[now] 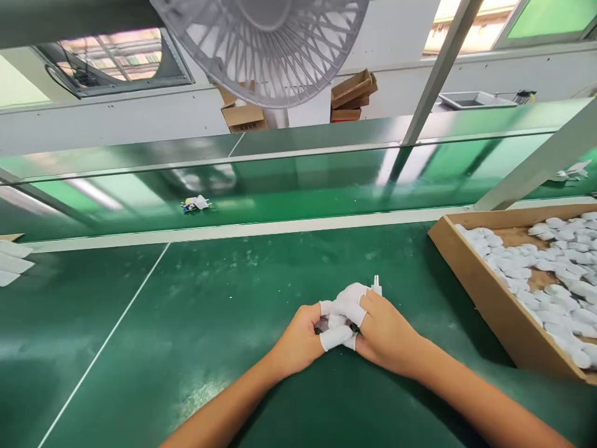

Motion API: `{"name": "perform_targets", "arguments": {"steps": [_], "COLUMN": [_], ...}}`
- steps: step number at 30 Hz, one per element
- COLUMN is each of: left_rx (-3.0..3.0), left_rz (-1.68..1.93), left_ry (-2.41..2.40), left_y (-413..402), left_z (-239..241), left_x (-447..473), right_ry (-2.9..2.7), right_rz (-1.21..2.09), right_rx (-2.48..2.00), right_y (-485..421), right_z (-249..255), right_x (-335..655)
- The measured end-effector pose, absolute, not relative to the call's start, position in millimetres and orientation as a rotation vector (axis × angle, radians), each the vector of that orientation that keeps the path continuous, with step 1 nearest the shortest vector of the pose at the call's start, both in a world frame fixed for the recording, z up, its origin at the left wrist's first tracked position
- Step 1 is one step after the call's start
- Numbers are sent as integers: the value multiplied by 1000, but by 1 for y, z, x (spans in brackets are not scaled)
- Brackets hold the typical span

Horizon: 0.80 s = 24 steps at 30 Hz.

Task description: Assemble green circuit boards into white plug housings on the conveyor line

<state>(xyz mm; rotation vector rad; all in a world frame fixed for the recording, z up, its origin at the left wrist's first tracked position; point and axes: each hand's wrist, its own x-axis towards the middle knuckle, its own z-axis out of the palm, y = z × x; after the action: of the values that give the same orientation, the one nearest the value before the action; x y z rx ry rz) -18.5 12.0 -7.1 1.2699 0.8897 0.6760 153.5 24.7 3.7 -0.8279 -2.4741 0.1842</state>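
White fabric bundle (342,317): soft, crumpled, several rounded folds, with a small white plastic tip (375,286) standing out at its far side. Bundle held between both hands, above the green table (140,323); contact with the table cannot be told.

Left hand (296,342): fingers (311,323) curled round the near-left side, pressed against the fabric. Right hand (387,333): fingers (368,308) bent over the far-right side, pressing down and closed together. Exact pinch points hidden by folds.

Right of the hands, near: cardboard tray (485,292) heaped with similar white pieces (555,267). Left edge: stacked white sheets (12,261). Far belt: small white-and-dark item (196,203).
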Motion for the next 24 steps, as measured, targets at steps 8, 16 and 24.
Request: {"name": "perform_targets", "arguments": {"steps": [8, 16, 24], "left_rx": [1372, 1345, 839], "left_rz": [720, 438, 311], "left_ry": [932, 767, 618], "left_y": [1, 3, 1], "left_z": [-10, -2, -16], "left_x": [-19, -22, -27], "right_ry": [-2524, -2476, -2495], "right_rz": [-139, -1, 142], "right_rx": [-738, -568, -533], "right_y": [25, 17, 7], "right_z": [0, -3, -4], "right_x": [160, 163, 156]}}
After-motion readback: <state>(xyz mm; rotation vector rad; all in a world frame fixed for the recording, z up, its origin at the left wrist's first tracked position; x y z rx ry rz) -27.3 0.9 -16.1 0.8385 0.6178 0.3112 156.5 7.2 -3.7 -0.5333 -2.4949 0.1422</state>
